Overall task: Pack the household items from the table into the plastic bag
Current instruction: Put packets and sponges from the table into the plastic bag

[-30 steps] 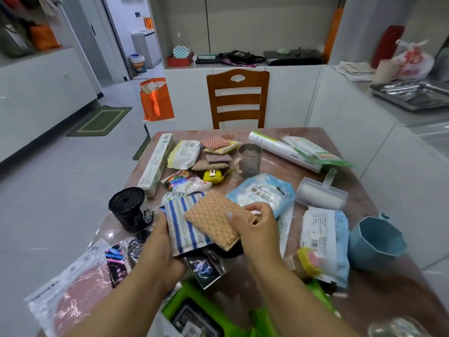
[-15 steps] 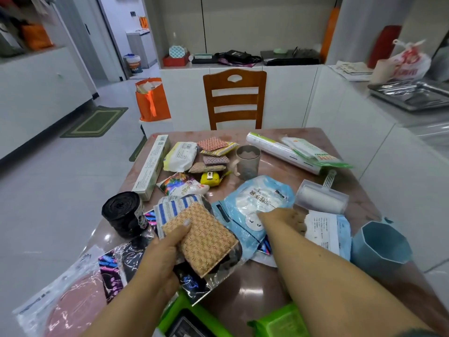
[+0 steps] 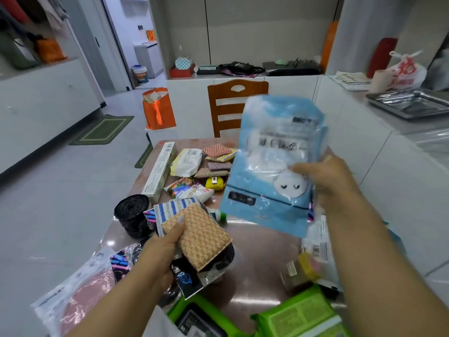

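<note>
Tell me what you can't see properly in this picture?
Head view, the only one:
- Print on the light blue plastic packet in the right hand: motion-blurred, unreadable.
- Items under the tan woven scrubbing pad in the left hand: mostly covered by pad and hand.
- Green wet-wipe packs: cut off by the bottom edge.
- The plastic bag for packing: cannot be identified.

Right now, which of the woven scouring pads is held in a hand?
The large tan woven pad, gripped by the left hand; the smaller ones lie far back on the table.
</note>
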Motion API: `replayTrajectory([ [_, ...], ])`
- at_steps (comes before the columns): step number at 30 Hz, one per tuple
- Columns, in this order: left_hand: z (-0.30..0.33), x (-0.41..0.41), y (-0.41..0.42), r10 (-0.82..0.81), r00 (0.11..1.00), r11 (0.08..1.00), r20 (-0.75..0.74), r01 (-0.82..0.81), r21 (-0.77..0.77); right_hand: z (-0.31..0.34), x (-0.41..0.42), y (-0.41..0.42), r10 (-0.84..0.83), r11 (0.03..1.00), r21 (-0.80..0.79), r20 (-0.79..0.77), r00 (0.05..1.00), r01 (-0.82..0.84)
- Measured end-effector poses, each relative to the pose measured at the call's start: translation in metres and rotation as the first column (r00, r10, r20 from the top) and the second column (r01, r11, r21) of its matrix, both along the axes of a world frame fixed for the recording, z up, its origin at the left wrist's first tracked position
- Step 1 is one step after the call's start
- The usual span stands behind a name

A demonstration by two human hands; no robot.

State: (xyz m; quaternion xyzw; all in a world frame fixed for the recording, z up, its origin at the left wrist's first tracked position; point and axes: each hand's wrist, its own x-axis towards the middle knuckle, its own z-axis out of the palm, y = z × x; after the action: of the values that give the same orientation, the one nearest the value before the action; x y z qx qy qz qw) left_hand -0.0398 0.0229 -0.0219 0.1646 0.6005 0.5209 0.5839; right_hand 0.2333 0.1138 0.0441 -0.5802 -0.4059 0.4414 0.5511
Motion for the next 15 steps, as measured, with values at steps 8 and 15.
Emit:
replayTrajectory([
  [8, 0.022, 0.01, -0.03, -0.258, 0.95, 0.957, 0.173, 0.276, -0.089, -0.038, -0.027, -0.063, 0.269, 0.815, -0.383, -0.416, 0.869, -0.436],
  [15, 0.037, 0.016, -0.066, -0.495, 0.866, 0.867, 0.069, 0.497, -0.017, -0.068, -0.077, -0.113, 0.236, 0.766, -0.435, -0.494, 0.837, -0.473],
])
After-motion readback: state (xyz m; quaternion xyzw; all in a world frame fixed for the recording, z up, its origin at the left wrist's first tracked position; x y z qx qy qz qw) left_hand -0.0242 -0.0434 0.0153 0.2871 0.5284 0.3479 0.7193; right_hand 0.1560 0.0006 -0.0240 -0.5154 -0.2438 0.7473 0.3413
